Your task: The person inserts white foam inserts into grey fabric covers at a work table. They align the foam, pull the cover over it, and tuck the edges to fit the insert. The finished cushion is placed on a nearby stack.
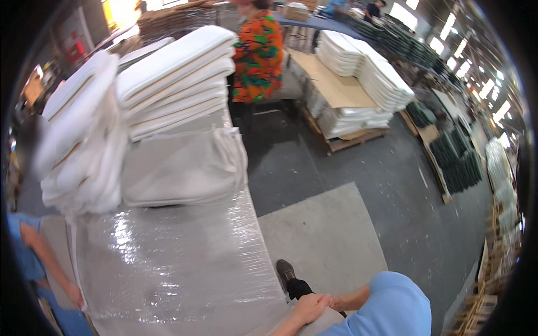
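Observation:
At the lower edge, my left hand lies closed over my right hand, the two clasped together near my lap. The fingers of my right hand are mostly hidden. Grey material shows just below them; I cannot see either hand gripping it. To their left is a broad grey stack wrapped in clear film. Folded grey fabric pieces lie on its far part, out of reach of both hands.
White folded bundles pile up behind the grey pieces, with more bundles to their left. At far left a co-worker's hand touches the wrapped stack's edge. A person in an orange patterned top stands beyond. A loaded pallet sits across the floor.

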Demonstrator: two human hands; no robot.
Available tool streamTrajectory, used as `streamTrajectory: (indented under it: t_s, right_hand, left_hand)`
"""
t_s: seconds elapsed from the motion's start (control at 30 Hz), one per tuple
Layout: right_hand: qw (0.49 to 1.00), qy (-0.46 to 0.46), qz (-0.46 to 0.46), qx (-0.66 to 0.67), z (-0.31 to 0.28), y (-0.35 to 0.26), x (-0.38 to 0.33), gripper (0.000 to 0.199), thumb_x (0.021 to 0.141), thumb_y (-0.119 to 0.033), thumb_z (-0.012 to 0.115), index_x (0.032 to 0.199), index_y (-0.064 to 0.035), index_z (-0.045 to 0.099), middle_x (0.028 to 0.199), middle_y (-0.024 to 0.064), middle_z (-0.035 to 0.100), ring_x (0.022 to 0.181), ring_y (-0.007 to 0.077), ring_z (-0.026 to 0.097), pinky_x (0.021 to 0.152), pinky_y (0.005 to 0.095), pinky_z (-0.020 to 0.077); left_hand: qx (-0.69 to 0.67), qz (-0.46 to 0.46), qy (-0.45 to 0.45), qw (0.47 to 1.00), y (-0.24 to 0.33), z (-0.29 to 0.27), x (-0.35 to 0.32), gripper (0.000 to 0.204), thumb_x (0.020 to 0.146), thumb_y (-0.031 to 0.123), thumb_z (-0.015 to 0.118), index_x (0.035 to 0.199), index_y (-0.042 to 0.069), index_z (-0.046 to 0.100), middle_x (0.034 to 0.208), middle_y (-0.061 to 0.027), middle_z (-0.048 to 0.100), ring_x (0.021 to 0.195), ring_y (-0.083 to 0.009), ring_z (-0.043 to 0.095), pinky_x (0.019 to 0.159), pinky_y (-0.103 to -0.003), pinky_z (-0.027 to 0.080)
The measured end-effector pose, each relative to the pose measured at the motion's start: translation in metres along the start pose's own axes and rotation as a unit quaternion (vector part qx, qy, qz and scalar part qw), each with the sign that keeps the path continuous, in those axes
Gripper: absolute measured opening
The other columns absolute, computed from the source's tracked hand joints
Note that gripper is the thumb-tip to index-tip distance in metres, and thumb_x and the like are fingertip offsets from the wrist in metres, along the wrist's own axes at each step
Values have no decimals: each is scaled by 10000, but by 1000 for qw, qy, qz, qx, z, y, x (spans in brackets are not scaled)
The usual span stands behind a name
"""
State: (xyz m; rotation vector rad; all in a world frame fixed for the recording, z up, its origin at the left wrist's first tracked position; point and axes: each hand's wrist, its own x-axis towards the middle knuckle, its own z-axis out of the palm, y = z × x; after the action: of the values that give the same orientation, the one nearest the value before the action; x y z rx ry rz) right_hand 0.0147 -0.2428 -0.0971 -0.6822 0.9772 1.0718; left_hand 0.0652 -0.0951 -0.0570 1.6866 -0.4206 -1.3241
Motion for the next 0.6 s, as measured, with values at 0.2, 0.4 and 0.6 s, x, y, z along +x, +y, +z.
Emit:
streamTrajectory:
  t_s: [0.2,0.4,0.6]
  right_hand:
    - [998,-51,-20,22,-1,1,13,478,1028,-498,615,1265,-94,713,1252,136,738,1130,299,703,1044,515,538]
    - [992,-74,-52,82,-4,28,12,484,1027,-509,614,1261,-98,713,1251,130,739,1124,295,703,1045,518,536]
    - [979,-99,-69,162,-7,50,30,489,1025,-521,613,1256,-101,714,1250,124,740,1118,291,704,1046,522,534]
  left_hand:
    - [29,24,180,983,0,6,-4,397,1017,397,545,994,64,759,918,-211,740,896,-417,724,798,-475,555]
    - [-15,20,210,977,8,21,-16,351,1019,324,555,910,60,758,847,-211,727,849,-392,734,776,-450,556]
    - [50,66,238,968,-2,18,-13,348,1051,286,521,940,21,718,880,-252,708,863,-448,706,757,-493,538]
